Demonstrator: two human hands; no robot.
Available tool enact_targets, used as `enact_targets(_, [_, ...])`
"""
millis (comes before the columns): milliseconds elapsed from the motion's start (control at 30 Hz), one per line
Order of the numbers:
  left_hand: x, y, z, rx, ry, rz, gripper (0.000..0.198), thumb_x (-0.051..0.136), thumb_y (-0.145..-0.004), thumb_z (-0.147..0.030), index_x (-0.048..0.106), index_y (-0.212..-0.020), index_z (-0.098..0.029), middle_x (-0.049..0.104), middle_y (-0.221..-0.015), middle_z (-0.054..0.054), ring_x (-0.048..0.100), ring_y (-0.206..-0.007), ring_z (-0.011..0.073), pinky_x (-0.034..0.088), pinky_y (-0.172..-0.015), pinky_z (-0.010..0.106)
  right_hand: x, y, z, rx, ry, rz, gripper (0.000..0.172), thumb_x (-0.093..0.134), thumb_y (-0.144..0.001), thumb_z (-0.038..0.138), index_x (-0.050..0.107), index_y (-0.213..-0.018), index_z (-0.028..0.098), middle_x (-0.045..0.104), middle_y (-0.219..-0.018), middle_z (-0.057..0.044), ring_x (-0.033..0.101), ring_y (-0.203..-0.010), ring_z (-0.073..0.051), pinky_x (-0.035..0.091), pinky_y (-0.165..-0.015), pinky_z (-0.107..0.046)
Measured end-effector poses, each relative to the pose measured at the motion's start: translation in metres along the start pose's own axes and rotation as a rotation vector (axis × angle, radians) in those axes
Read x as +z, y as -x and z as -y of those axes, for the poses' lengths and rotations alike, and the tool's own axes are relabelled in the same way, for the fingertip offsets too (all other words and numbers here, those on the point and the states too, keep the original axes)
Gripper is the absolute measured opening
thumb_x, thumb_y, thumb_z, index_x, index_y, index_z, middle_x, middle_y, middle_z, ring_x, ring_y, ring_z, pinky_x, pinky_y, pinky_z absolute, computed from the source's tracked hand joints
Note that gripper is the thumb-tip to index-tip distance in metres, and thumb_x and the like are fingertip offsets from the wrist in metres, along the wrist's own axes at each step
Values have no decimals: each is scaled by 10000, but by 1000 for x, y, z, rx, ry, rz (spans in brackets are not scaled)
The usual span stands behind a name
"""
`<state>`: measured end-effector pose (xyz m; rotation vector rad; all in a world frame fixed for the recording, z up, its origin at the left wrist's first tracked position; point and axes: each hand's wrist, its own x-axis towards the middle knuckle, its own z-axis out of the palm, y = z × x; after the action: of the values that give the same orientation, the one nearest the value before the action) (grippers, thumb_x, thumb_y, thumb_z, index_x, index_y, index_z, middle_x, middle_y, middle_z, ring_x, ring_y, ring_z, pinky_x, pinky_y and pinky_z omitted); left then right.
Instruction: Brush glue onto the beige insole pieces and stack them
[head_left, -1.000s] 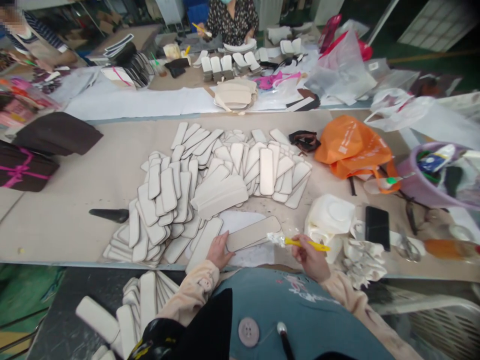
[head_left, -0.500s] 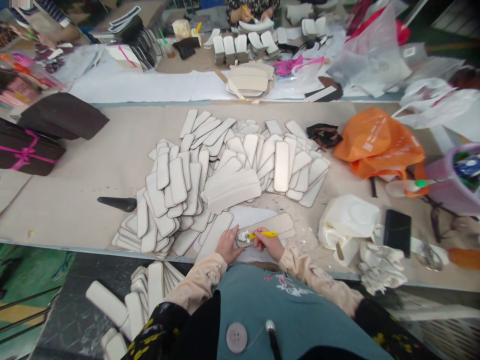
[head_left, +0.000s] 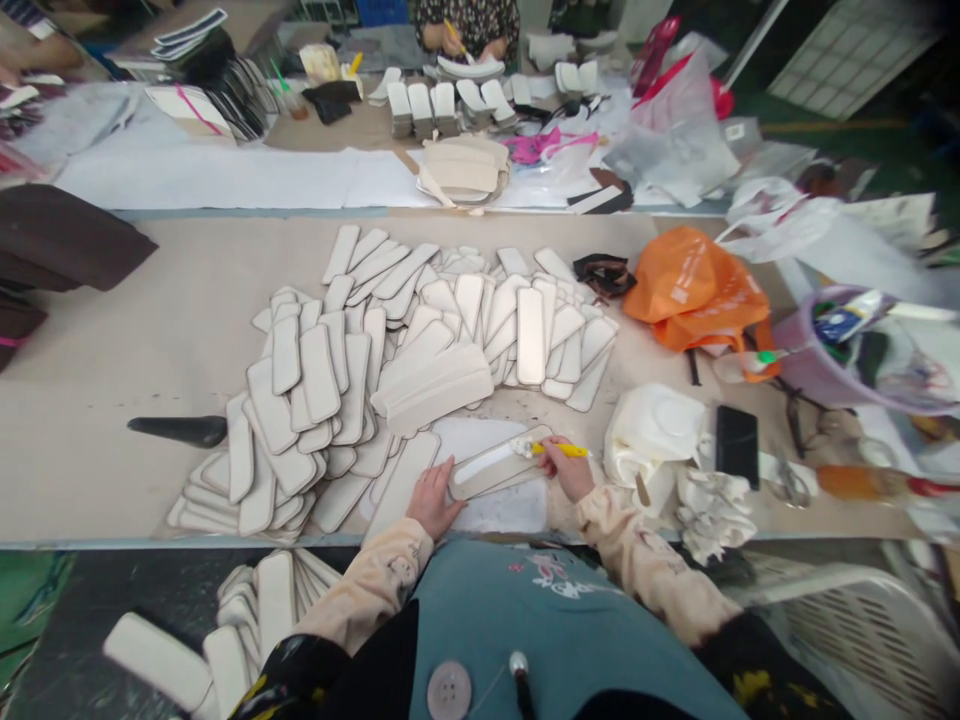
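My right hand (head_left: 568, 468) is closed around the yellow handle of a brush (head_left: 562, 450), whose tip is thick with white paste. The bristles touch a long beige panel (head_left: 472, 487) with rounded ends, near its right end. A wet white streak runs along this panel. At the panel's left end, my left hand (head_left: 433, 500) lies with its fingers stretched out and thumb apart, fingertips on the edge. Beneath is a white sheet (head_left: 469, 437). A large heap of similar panels (head_left: 319, 370) spreads just beyond, with a wider creased piece (head_left: 435, 390) on top.
A white jug (head_left: 652, 430), a dark phone (head_left: 736, 448) and crumpled cloth (head_left: 712, 515) lie to the right. Behind them are an orange bag (head_left: 694, 285) and a purple basket (head_left: 806, 340). More panels (head_left: 225, 650) sit below the table edge. Across the tables, another person (head_left: 469, 30) works.
My right hand has drawn the brush rightward along the panel, and a long white streak now shows behind it. My left hand stays at the panel's left end. The view has shifted.
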<state>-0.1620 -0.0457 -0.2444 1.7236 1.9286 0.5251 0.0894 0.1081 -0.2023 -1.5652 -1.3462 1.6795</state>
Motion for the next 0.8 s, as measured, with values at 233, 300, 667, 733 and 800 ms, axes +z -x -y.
enact_targets(233, [6, 2, 4, 50, -29, -61, 881, 721, -708, -297, 272, -1456, -172, 533, -1248, 144, 508, -1127, 312, 423, -998, 497, -31, 5, 2, -52, 58, -168, 356, 532, -806, 575, 563, -885, 229, 607, -600, 14, 515, -483, -144, 430, -491, -267])
enact_targets(300, [5, 1, 3, 55, -39, -66, 879, 724, -705, -301, 282, -1451, -162, 541, -1234, 146, 513, -1120, 311, 428, -994, 491, -22, 16, 3, -63, 65, -149, 355, 534, -815, 568, 569, -906, 227, 605, -602, 23, 513, -491, -135, 431, -502, -254])
enact_targets(667, [-3, 0, -4, 40, -83, -6, 843, 695, -730, -367, 302, -1433, -118, 558, -1209, 165, 512, -1113, 311, 431, -980, 474, 71, 45, -14, 12, -18, 409, 311, 503, -846, 498, 570, -877, 195, 609, -561, 38, 477, -418, -84, 392, -425, -188])
enact_targets(733, [-3, 0, -4, 43, -91, 1, 842, 691, -734, -371, 300, -1433, -111, 557, -1209, 169, 512, -1111, 313, 427, -983, 477, 75, 42, -18, 19, -12, 424, 296, 512, -844, 481, 571, -878, 193, 606, -552, 43, 473, -411, -80, 387, -420, -182])
enact_targets(800, [-3, -1, -4, 41, -96, 8, 839, 689, -734, -370, 303, -1432, -112, 560, -1208, 170, 515, -1109, 314, 424, -984, 480, 74, 40, -21, 25, -2, 411, 285, 515, -841, 468, 574, -869, 191, 602, -544, 44, 472, -406, -80, 382, -416, -181])
